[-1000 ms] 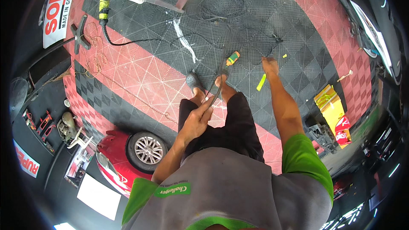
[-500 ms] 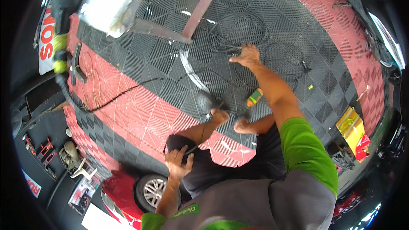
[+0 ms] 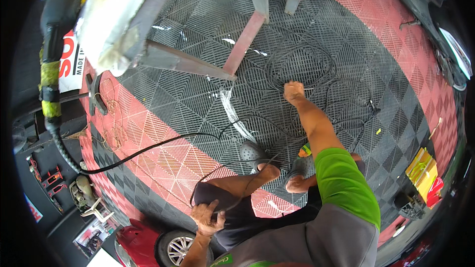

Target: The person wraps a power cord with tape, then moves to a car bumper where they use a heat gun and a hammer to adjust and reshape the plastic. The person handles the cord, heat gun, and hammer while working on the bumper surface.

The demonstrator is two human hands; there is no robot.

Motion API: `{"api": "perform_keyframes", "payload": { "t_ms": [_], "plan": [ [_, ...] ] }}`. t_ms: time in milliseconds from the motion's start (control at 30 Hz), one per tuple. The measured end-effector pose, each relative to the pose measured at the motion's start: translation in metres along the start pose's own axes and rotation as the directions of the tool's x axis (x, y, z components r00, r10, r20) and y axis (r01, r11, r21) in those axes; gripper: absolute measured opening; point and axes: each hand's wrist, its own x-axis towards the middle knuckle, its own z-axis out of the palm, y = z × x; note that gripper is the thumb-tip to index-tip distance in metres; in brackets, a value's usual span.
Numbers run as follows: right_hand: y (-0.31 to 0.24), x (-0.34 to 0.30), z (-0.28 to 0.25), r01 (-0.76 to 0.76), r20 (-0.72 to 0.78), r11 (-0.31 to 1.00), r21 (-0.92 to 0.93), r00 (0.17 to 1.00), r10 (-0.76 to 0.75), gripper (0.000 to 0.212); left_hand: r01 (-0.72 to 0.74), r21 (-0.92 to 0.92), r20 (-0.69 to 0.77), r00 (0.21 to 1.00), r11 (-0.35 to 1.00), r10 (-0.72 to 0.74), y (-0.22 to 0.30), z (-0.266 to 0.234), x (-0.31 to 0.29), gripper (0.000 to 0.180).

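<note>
My left hand (image 3: 208,218) is closed by my left knee, gripping a black cable (image 3: 194,195) that loops beside the knee toward my feet. Stretched forward, my right hand (image 3: 294,90) is curled at the near edge of a loose coil of black cable (image 3: 299,64) on the floor. A thin strand shows beside its fist, apparently part of that cable; the fingers hide the rest. More cable loops (image 3: 349,101) spread to its right. A green and orange object (image 3: 305,150), partly behind my forearm, lies by my right shoe (image 3: 300,167).
A yellow-and-black corded tool (image 3: 51,86) hangs at left, its cord running across the black and red tiled floor (image 3: 198,104). Metal stand legs (image 3: 185,62) rise ahead. At right are a yellow packet (image 3: 423,170) and a dark vehicle panel (image 3: 425,24); a red car (image 3: 136,242) is behind left.
My right hand has gone from spread fingers to a closed fist at the coil. My left hand stays by the knee. The whole view has shifted, with the floor things now lower.
</note>
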Motion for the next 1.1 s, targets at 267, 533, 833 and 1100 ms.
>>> {"api": "perform_keyframes", "payload": {
  "t_ms": [267, 533, 833, 1100],
  "plan": [
    [0.021, -0.033, -0.021, -0.165, 0.176, 0.972, 0.17, 0.975, 0.135, 0.059, 0.005, -0.027, 0.064, 0.998, 1.0, -0.003, 0.01, -0.01, 0.0, 0.027],
    [0.029, -0.039, 0.012, -0.084, -0.099, 0.97, 0.228, 0.989, 0.109, 0.052, -0.016, 0.037, 0.04, 0.999, 0.999, 0.015, -0.028, -0.001, -0.023, 0.029],
    [0.024, -0.074, -0.067, 0.03, 0.05, 0.999, 0.018, 0.998, -0.031, 0.051, 0.032, 0.005, 0.053, 0.998, 0.999, -0.032, -0.018, -0.016, -0.03, 0.027],
    [0.038, -0.302, -0.379, -0.18, -0.19, 0.977, 0.118, 0.961, 0.2, 0.058, 0.132, -0.189, 0.105, 0.988, 0.973, -0.114, 0.049, -0.053, -0.06, 0.012]
  ]
}}
